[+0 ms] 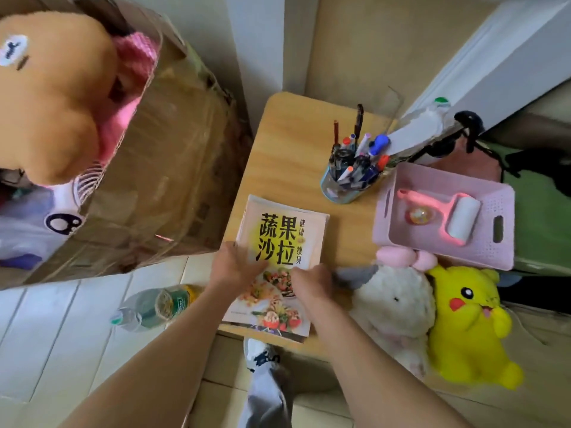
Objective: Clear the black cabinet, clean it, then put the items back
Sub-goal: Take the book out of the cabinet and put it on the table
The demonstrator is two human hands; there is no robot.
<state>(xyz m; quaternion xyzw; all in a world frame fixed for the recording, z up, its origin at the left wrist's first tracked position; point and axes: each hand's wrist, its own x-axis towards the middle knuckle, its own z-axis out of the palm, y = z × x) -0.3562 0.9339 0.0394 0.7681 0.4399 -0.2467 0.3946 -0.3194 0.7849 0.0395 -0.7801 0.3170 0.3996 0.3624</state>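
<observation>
Yellow-covered glossy paperback cookbook (pixel 279 242) lies flat on the near-left corner of the pale wooden desk (pixel 296 143), its long axis running away from me, my left grip (pixel 238 262) grasping its left edge and my right grip (pixel 312 282) its right, both equally near.

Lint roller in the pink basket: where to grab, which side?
Take the lint roller by its pink handle, from above. It lies flat on the basket floor with the handle bare, and the basket walls would likely block a sideways reach.
</observation>
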